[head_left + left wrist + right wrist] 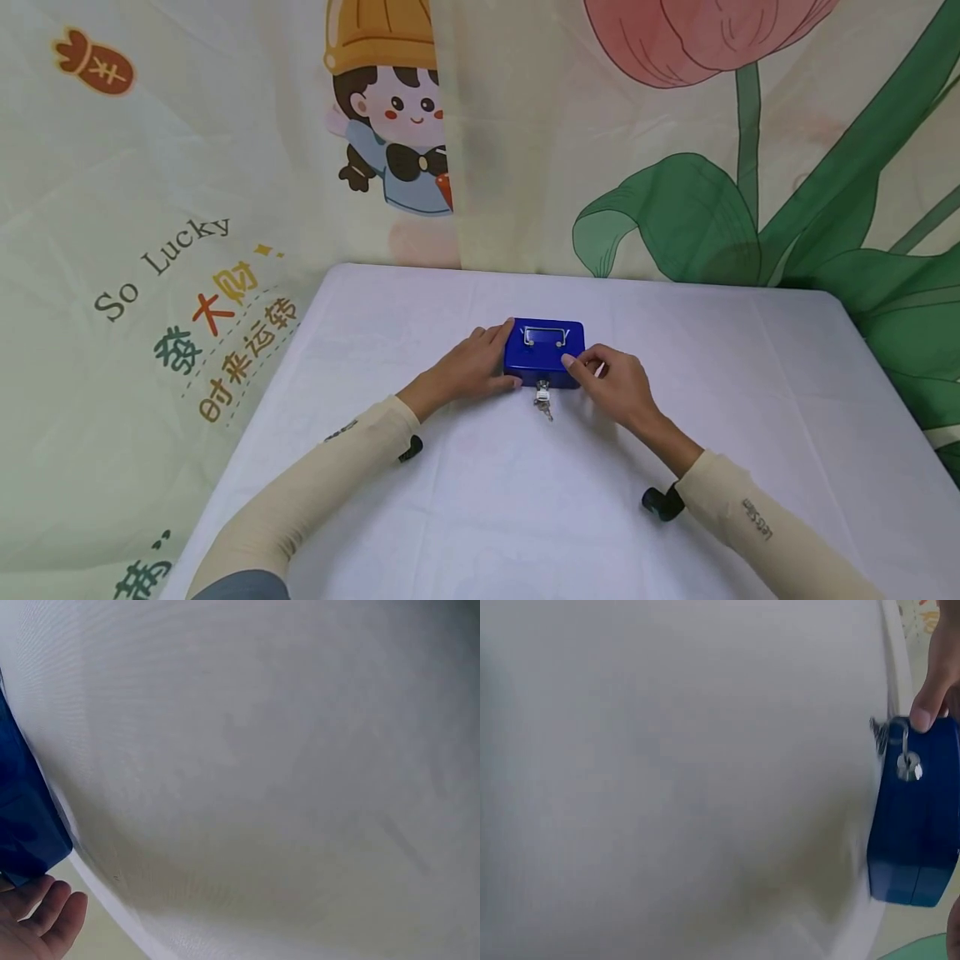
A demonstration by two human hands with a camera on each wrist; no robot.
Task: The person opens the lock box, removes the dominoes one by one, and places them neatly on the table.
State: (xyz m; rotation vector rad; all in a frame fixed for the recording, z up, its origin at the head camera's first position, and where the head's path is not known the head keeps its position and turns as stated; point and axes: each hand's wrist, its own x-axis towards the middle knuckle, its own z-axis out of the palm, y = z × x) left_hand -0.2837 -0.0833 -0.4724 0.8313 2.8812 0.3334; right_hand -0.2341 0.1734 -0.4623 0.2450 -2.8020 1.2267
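Observation:
A small blue metal cash box [537,358], with a wire handle on its lid, sits upright on the white table. From its front lock hangs a bunch of keys [543,402]; the right wrist view shows the silver lock [909,766] more closely. My left hand [480,362] grips the left end, thumb at the front corner, fingers toward the back. At the right front corner my right hand [617,385] pinches the box between thumb and curled index finger. In the left wrist view, the box [30,817] appears at the left edge, with fingertips [64,922] below it.
White cloth covers the table [487,508], whose far edge meets a hanging printed curtain [517,167]. More curtain runs along the left side. A small black wrist camera [663,503] sits by the right sleeve.

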